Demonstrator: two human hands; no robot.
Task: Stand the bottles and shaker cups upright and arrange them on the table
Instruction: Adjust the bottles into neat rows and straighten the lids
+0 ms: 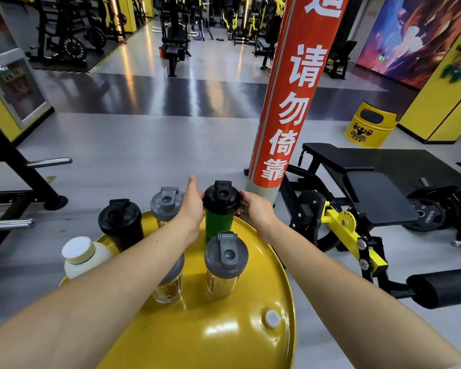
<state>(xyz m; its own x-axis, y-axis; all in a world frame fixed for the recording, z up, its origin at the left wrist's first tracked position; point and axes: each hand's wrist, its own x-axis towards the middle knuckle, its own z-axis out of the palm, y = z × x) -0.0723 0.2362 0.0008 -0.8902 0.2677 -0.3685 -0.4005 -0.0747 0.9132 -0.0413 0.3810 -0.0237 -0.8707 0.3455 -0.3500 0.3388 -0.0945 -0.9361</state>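
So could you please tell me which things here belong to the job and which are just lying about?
Job: green shaker, black shaker, three grey-lidded shakers, white bottle, yellow table.
Lying about: red pillar, bench, yellow drum.

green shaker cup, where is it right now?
In the head view the green shaker cup stands upright at the far edge of the yellow table, between the left hand and right hand, behind a grey-lidded clear shaker.
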